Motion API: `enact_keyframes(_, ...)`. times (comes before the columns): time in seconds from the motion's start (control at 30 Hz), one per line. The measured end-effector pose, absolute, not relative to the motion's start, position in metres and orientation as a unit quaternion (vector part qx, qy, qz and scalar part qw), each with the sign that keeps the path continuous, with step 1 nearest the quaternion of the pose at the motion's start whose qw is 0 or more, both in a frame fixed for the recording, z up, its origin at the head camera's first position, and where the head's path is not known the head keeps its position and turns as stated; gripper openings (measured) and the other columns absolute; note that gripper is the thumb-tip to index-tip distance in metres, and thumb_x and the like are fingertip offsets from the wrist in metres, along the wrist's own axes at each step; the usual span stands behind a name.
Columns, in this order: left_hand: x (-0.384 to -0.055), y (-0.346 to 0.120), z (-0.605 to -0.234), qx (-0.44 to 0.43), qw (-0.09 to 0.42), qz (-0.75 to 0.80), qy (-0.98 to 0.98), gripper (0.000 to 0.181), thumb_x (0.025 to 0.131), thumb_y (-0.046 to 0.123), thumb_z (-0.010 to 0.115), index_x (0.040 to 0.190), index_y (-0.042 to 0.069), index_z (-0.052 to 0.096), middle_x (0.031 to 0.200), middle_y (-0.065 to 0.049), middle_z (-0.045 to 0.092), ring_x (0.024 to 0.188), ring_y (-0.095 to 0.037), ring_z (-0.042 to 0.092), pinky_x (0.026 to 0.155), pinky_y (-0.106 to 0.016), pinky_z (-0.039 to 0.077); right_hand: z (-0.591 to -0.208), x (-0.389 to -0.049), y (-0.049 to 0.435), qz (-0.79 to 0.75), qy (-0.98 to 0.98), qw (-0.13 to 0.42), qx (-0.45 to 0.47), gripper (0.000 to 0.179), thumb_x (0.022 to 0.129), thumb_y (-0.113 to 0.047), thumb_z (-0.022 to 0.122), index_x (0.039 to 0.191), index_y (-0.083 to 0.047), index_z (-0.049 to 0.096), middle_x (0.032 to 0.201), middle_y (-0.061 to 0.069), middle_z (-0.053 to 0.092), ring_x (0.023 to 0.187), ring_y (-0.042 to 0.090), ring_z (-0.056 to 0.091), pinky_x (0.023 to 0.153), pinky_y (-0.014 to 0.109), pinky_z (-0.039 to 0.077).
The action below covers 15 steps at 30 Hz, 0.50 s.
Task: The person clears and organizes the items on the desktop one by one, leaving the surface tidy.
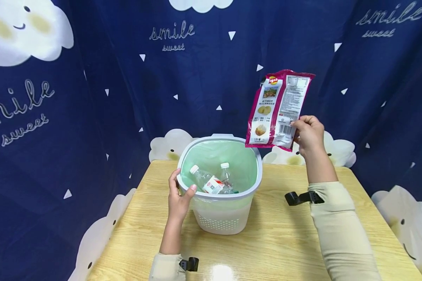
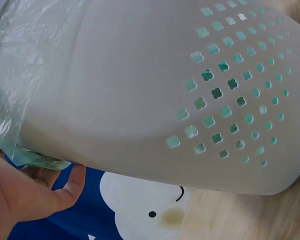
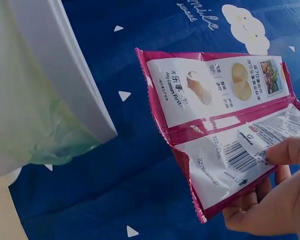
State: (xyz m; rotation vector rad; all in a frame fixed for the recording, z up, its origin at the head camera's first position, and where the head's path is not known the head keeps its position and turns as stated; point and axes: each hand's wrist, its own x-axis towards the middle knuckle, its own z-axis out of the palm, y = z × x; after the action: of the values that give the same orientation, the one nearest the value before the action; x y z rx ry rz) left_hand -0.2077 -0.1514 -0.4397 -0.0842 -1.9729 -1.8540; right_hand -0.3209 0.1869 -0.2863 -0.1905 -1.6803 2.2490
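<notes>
My right hand (image 1: 310,136) pinches the lower right edge of a magenta and white chip bag (image 1: 279,111), held up in the air to the right of the bin. In the right wrist view the thumb lies over the printed back of the bag (image 3: 225,125), the fingers behind it. A white trash bin (image 1: 221,220) with a grey rim and a pale green liner stands upright on the table. My left hand (image 1: 178,199) grips its left rim, thumb on the near side. Inside the bin lie a clear plastic bottle (image 1: 207,181) with a red and white label and another clear bottle (image 1: 226,177), both white-capped.
The light wooden table (image 1: 278,242) carries the bin near its middle. Behind and beside it hangs a dark blue curtain (image 1: 119,97) with clouds and white triangles. Black straps (image 1: 304,198) sit on both wrists.
</notes>
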Motion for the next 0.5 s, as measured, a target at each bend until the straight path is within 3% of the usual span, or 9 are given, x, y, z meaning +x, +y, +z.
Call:
enact_keyframes(0.1, -0.208, -0.151, -0.439, -0.03, 0.216, -0.669, -0.711, 0.069, 0.077, 0.027, 0.067, 0.138, 0.028, 0.034, 0.137, -0.007, 0.04, 0.121, -0.021, 0.037, 0.096, -0.049, 0.031, -0.284, -0.325, 0.182, 0.773, -0.613, 0.153, -0.058, 0.014, 0.085, 0.004, 0.054, 0.084, -0.009, 0.047, 0.091, 0.007, 0.047, 0.069, 0.015, 0.048, 0.064, 0.03, 0.039)
enact_keyframes(0.5, -0.208, -0.152, -0.439, -0.038, 0.218, -0.672, -0.707, 0.07, 0.078, 0.024, 0.065, 0.14, 0.024, 0.033, 0.139, -0.012, 0.038, 0.121, -0.023, 0.037, 0.097, -0.049, 0.031, -0.267, -0.339, 0.154, 0.737, -0.663, 0.129, -0.031, 0.012, 0.085, 0.0, 0.056, 0.085, -0.009, 0.047, 0.097, 0.006, 0.047, 0.082, 0.019, 0.048, 0.061, 0.029, 0.041)
